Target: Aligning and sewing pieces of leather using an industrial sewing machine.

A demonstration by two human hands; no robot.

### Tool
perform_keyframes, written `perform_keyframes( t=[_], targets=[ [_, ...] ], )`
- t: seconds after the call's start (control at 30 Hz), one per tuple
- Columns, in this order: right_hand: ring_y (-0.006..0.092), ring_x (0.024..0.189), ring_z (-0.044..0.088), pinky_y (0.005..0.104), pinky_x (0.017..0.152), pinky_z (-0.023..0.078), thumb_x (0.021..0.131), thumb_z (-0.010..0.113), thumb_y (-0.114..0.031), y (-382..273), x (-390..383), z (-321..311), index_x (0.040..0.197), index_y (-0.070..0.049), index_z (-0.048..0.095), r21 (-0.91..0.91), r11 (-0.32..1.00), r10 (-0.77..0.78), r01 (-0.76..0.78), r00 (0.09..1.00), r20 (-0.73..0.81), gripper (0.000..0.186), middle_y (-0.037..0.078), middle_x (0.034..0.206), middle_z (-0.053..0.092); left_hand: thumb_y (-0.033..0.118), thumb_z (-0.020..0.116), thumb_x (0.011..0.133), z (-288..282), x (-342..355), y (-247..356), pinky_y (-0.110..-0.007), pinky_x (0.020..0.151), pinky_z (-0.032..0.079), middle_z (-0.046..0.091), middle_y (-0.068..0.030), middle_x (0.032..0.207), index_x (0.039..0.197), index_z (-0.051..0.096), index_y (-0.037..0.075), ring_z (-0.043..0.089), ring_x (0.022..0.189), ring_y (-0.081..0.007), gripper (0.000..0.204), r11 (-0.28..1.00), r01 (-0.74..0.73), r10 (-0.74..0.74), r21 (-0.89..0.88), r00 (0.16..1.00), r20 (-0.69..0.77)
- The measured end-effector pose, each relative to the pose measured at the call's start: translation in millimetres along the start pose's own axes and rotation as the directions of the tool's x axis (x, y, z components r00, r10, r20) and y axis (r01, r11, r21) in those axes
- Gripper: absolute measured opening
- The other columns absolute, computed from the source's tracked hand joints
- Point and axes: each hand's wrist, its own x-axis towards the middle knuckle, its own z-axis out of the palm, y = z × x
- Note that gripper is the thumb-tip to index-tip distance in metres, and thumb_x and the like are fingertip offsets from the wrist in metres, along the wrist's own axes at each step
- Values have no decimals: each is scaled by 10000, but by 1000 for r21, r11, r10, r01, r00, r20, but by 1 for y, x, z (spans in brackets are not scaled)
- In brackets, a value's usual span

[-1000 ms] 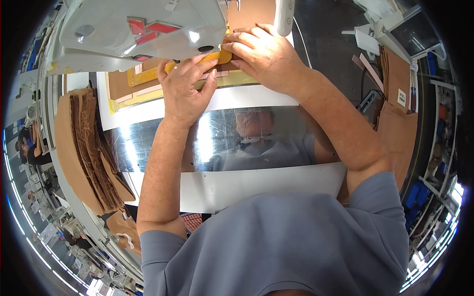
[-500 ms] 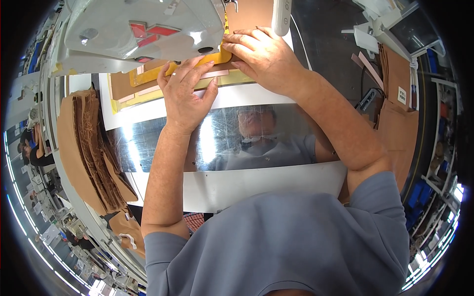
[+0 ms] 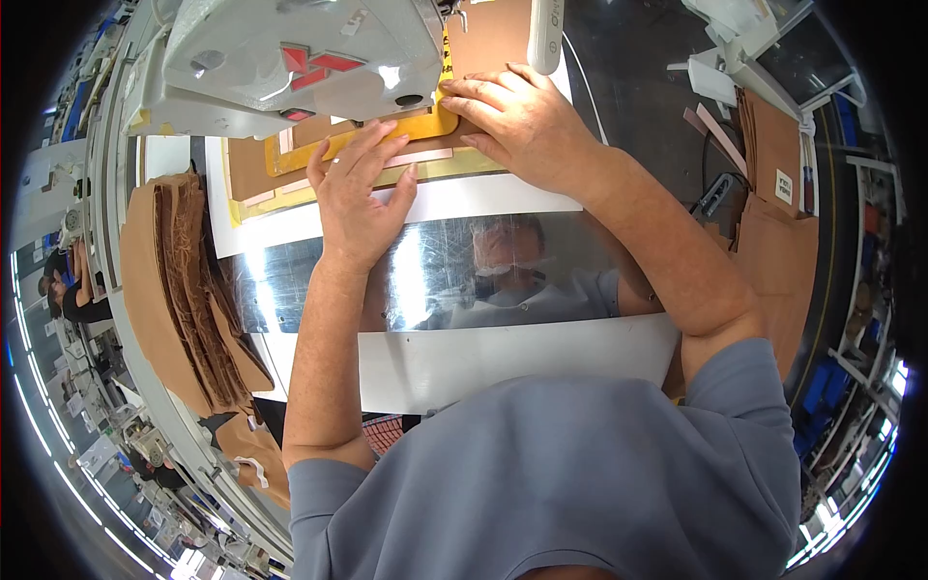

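Note:
My left hand (image 3: 363, 208) lies with its fingers stretched over the front edge of a yellow clamp frame (image 3: 440, 124) and the sheets by it. At the frame's right corner rests my right hand (image 3: 527, 130), fingers extended and slightly apart, with nothing gripped. Beneath the frame is a brown sheet (image 3: 249, 166) on a yellowish see-through template (image 3: 459, 166). A pink strip (image 3: 425, 157) runs along the front between my hands. The grey-white head of a sewing machine (image 3: 242, 82) hangs over the frame and hides much of it.
A shiny metal plate (image 3: 309, 290) and white board (image 3: 522, 358) lie nearest me. Stacked brown sheets (image 3: 159, 290) stand at the left. More brown sheets (image 3: 773, 246), pink strips (image 3: 720, 135) and a dark-handled tool (image 3: 713, 193) are on the right. A white device (image 3: 546, 39) hangs near my right hand.
The view has shifted slightly, so the machine head appears farther right. My left hand sits a little farther left against the frame; the right hand stays at its corner.

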Motion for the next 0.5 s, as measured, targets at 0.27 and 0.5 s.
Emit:
perform_keyframes(
  t=[0.27,0.5],
  targets=[
    [246,1076,637,426,970,474,879,778,-293,19,-13,-26,1146,-83,709,-131,980,147,-149,989,-24,346,36,1136,681,323,714,943,-25,-18,-21,-459,1219,195,694,-37,1342,1241,730,136,592,1298,-180,352,981,195,-196,-17,976,-91],
    [269,1134,608,452,984,453,906,755,-362,57,-35,-38,1171,-35,714,-337,898,240,-282,957,-160,423,84,1185,666,387,604,1051,-32,-25,-57,-445,1128,437,596,-201,1450,1367,636,13,580,1327,-369,490,918,396,-386,-14,886,-257]
  ],
)
